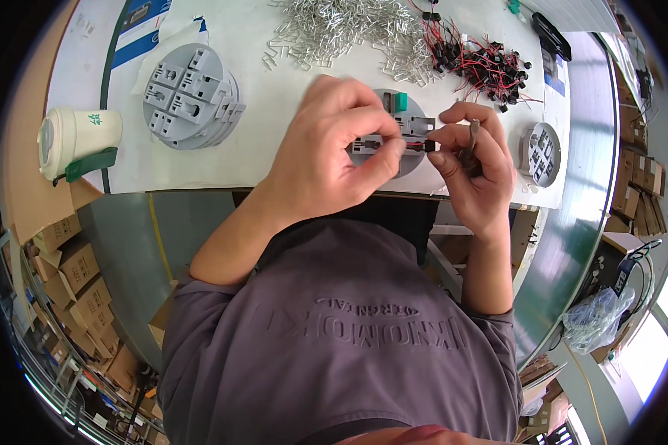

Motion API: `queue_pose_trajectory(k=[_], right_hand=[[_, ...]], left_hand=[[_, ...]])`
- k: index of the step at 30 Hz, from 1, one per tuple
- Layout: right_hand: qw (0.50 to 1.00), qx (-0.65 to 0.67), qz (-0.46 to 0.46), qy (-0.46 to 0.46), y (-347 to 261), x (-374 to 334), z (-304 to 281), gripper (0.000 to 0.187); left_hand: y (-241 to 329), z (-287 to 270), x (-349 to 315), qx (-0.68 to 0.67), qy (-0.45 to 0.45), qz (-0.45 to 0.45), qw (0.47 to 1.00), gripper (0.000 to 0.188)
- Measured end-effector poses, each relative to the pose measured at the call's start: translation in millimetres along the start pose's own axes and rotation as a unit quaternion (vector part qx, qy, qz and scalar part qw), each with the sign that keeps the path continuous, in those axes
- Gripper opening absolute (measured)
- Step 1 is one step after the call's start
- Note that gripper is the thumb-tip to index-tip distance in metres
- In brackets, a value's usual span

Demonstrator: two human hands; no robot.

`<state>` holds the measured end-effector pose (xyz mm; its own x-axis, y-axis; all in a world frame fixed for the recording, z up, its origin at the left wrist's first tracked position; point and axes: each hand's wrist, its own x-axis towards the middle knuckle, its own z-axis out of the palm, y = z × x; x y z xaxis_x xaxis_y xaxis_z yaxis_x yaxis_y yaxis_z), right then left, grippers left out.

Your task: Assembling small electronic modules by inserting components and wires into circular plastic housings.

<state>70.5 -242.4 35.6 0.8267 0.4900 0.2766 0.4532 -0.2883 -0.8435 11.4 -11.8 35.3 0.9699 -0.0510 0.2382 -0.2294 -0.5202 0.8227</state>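
Note:
A round grey plastic plate [412,163] with raised compartments lies under my hands at the table's front edge. A green block [400,101] sits on its far part. My left hand [341,141] is closed over the plate's left side, thumb and index fingertips pinched together; what they hold is hidden. A small black part with red wires [429,146] is between the thumb and index finger of my right hand [476,167], at the plate's right side. Curled in that hand is also a slim metal-ended tool [473,135], whose kind I cannot make out.
Stacked grey round plates [189,96] stand left, past them a cream cup with green handle [82,141]. Loose metal clips [341,30] cover the far middle. Black parts with red wires [490,67] lie far right. Another round plate [542,154] rests at the right edge.

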Motion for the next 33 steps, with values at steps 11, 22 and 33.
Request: queue_pose_trajectory(k=[11, 22, 33], right_hand=[[0.911, -0.391, -0.041, -0.126, -26, 7, 10, 0.021], [0.880, -0.420, -0.220, 0.008, 19, -41, 30, 0.016], [0.939, 0.313, 0.005, 0.143, 4, -28, 16, 0.018]], left_hand=[[-28, 33, -9, 0.052, 0.059, 0.061, 0.995, 0.024], [-25, 17, -2, 0.078, -0.016, 0.074, 0.994, 0.097], [-18, 17, 15, 0.257, -0.078, 0.066, 0.961, 0.107]])
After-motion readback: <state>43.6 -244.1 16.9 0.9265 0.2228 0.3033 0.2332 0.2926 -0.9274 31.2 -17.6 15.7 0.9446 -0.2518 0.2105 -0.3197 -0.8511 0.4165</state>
